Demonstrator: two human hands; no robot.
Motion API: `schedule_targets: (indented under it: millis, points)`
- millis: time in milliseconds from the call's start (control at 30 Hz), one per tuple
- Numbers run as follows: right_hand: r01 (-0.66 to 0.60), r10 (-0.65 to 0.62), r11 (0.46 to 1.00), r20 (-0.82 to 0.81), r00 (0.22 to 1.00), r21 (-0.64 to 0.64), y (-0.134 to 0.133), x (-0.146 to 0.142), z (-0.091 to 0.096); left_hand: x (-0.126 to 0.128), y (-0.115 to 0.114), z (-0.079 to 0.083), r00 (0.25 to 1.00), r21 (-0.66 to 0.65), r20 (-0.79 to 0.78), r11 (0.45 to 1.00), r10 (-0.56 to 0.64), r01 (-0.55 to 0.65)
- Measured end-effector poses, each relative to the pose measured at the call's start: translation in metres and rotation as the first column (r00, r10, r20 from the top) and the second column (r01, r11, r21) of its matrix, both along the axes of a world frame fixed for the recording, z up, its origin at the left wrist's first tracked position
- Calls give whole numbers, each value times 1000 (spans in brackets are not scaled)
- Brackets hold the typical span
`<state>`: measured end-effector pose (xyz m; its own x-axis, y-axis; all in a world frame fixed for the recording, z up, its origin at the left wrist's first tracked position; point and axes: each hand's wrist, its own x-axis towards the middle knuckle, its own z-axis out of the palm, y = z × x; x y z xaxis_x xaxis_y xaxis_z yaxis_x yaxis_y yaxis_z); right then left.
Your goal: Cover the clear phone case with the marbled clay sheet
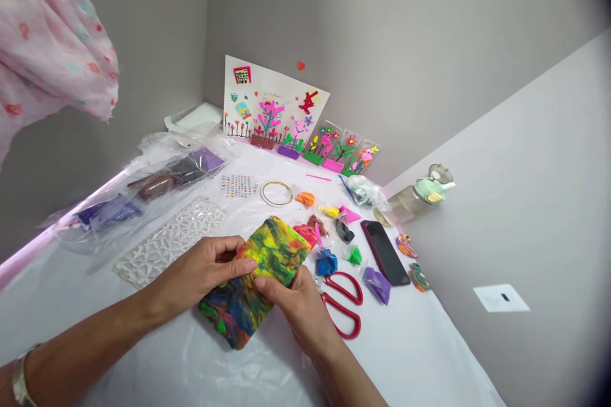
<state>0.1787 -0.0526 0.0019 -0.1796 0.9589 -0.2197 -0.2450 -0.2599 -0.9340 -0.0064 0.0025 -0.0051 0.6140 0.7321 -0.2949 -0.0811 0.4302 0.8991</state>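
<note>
A flat rectangular slab with a marbled, clay-like surface [274, 248] in yellow, green, red and dark blue is held up at a tilt above the table. My left hand [214, 267] grips its left edge, thumb lying across the face. From the lower right, my right hand [300, 305] holds the other edge with its thumb pressed on the surface. Both hands' fingers behind the slab are mostly hidden. Red-handled scissors [351, 324] lie just right of my right hand, their blades largely out of sight. Behind my left forearm rests a clear patterned sheet [167, 245].
Small clay packets, including blue [326, 262] and purple [377, 285], lie beyond the slab near a dark phone [386, 253]. Bagged clay [160, 183] lines the left side. A bangle [277, 193], gem stickers [239, 186], a bottle [415, 197] and a decorated board [277, 98] stand farther back.
</note>
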Motion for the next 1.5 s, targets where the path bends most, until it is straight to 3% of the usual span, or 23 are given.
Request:
schedule_targets:
  millis: [200,433,833,967,1133,1367,1500]
  points:
    - [58,-58,998,22,998,21,1,0,-1,-2,2,0,993,-59,19,992,-115,116]
    - [-3,3,999,-1,1000,41,1,-2,2,-4,4,1,996,-15,-22,997,-81,81]
    - [70,-70,996,4,998,54,3,-1,-1,-8,8,0,992,34,-41,992,-118,120]
    - [72,-72,996,4,997,52,2,0,-3,-6,7,-1,994,-4,-5,994,-112,112]
    - [24,-24,999,0,1000,34,2,-4,1,-7,5,4,995,-1,-72,997,-73,73]
    - [287,-284,958,-157,946,-7,8,1,4,-2,3,6,987,35,89,990,135,-138]
    - [244,-241,970,-209,948,-14,6,0,2,2,0,3,994,50,65,995,85,-88]
